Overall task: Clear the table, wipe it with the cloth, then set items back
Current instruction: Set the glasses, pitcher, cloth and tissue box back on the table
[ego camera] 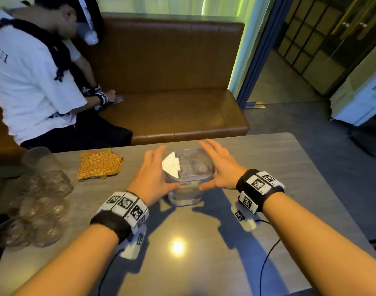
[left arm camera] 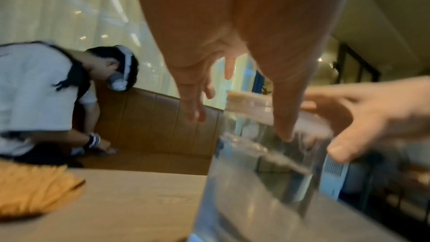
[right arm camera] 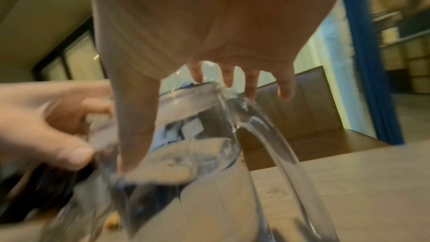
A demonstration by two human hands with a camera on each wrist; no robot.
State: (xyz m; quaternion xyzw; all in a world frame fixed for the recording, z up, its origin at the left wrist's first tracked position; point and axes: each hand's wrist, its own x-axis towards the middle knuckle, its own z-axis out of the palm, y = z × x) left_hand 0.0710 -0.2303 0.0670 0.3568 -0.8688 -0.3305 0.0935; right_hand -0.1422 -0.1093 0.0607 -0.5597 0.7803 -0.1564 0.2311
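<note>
- Fingers of the left hand (ego camera: 149,178) and the right hand (ego camera: 220,167) were spread straight, flanking a clear lidded pitcher (ego camera: 188,178); thumbs touched its near side.
- The pitcher stood mid-frame on the grey bench (ego camera: 268,167).
- An orange patterned cloth (ego camera: 99,165) lay to its left.
- Glasses (ego camera: 39,199) clustered at the left edge.

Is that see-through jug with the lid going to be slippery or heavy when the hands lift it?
Probably slippery: the jug has smooth, clear walls, so both hands, left hand and right hand, make a safer grip. Its weight is hard to judge; how full it is stays unclear. It looks tall for its base, so a sideways push might tip it on the table.
</note>
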